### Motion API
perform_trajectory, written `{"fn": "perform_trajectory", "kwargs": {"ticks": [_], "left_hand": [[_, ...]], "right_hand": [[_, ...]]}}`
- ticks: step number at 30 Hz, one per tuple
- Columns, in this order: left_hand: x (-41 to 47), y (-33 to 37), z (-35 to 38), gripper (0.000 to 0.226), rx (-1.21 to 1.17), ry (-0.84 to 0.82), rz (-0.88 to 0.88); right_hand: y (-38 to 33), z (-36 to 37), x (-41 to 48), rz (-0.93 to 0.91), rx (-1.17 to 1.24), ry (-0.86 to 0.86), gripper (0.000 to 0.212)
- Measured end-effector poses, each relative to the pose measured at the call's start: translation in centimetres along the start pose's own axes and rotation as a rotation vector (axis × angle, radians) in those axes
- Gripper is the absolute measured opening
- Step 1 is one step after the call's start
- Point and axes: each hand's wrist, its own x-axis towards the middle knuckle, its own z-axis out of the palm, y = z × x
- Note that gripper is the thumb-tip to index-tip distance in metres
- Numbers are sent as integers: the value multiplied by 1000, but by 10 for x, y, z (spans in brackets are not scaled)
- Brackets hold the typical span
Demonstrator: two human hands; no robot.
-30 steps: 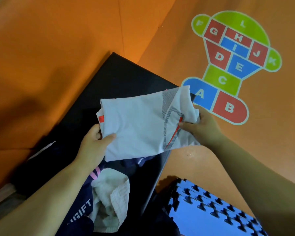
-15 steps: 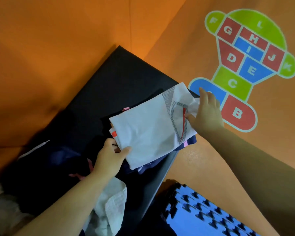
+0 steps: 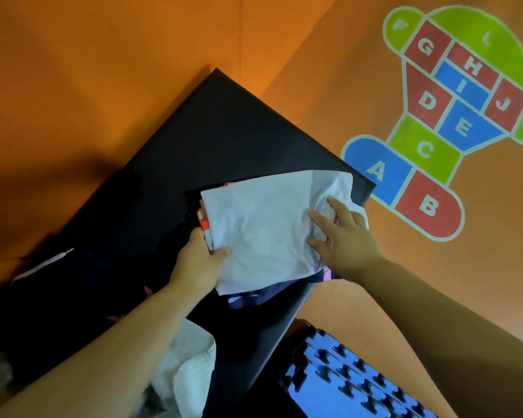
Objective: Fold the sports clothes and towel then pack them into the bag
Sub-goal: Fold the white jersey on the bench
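On a black rectangular padded mat (image 3: pixel 224 140), over a dark navy garment (image 3: pixel 254 297), a folded white sports shirt with grey and red trim (image 3: pixel 260 224) is laid. Its right end is pressed flat under the straight, spread fingers of the right hand (image 3: pixel 344 236). Its near-left corner is pinched by the left hand (image 3: pixel 198 263), thumb on top.

The left hand (image 3: pixel 198 265) pinches the near-left corner of the white shirt (image 3: pixel 260 227), thumb on top; the right hand (image 3: pixel 344 239) presses flat on its right end, fingers spread.
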Motion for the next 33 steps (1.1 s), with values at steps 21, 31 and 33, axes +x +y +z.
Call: {"fn": "perform_trajectory", "kwargs": {"ticks": [21, 31, 33], "left_hand": [[-50, 3, -74, 31, 192, -25, 122], [-157, -95, -109, 9, 107, 26, 64], [-170, -122, -117, 10, 102, 62, 48]], "right_hand": [[-41, -40, -46, 22, 26, 94, 51], [-149, 7, -117, -218, 97, -172, 41], [-172, 24, -127, -259, 77, -249, 40]]}}
